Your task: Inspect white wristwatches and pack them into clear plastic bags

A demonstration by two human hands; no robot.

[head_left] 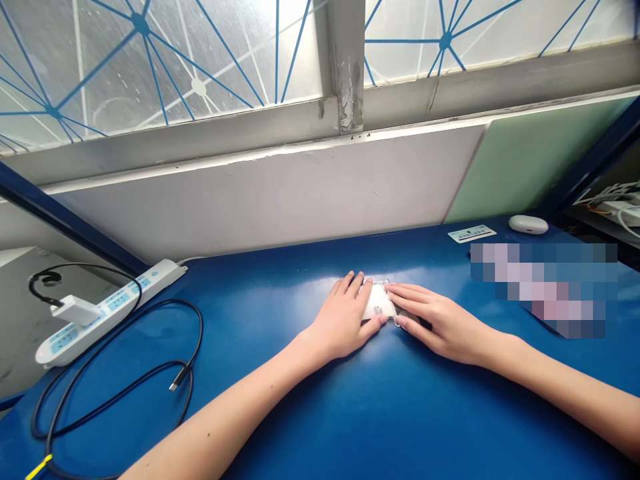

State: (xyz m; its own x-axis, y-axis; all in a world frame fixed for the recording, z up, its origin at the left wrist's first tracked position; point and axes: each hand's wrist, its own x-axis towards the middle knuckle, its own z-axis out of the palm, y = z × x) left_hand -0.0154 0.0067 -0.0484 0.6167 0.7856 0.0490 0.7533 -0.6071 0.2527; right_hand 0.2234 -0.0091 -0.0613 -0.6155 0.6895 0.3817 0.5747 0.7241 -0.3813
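Note:
A small white packet (376, 303) in what looks like clear plastic lies flat on the blue table, with a small square printed code near its lower edge. My left hand (340, 313) rests over its left side, fingers spread flat and thumb along the near edge. At the packet's right end is my right hand (440, 323), its fingers stretched out at the far corner and its thumb at the near corner. The fingers hide parts of both ends of the packet.
On the left, a white power strip (117, 303) carries a plugged-in white adapter (77, 310). A black cable (200, 333) loops across the blue table (410, 427). Towards the back right are a white card (471, 233), a white rounded case (529, 225) and a pixelated object (555, 287).

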